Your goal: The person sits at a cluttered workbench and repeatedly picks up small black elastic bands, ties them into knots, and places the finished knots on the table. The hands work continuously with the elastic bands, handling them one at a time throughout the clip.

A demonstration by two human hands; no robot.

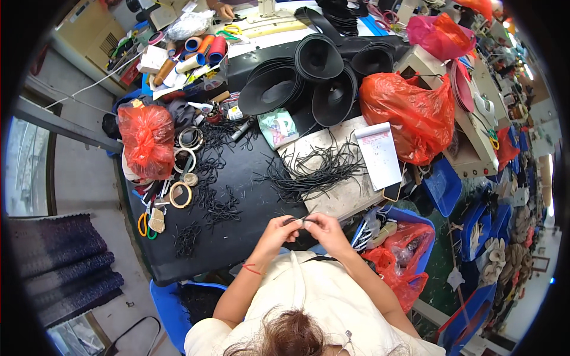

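My left hand and my right hand meet over the near edge of a black worktable. Together they pinch a short thin black cord between the fingertips. Just beyond them a loose pile of long black cords lies on a pale board. Smaller heaps of knotted black cord pieces lie to the left on the black surface.
Stacked black cone-shaped pieces, red plastic bags, tape rolls, orange-handled scissors, thread spools, a white notepad and blue bins crowd around. Another person's hand shows at the far end.
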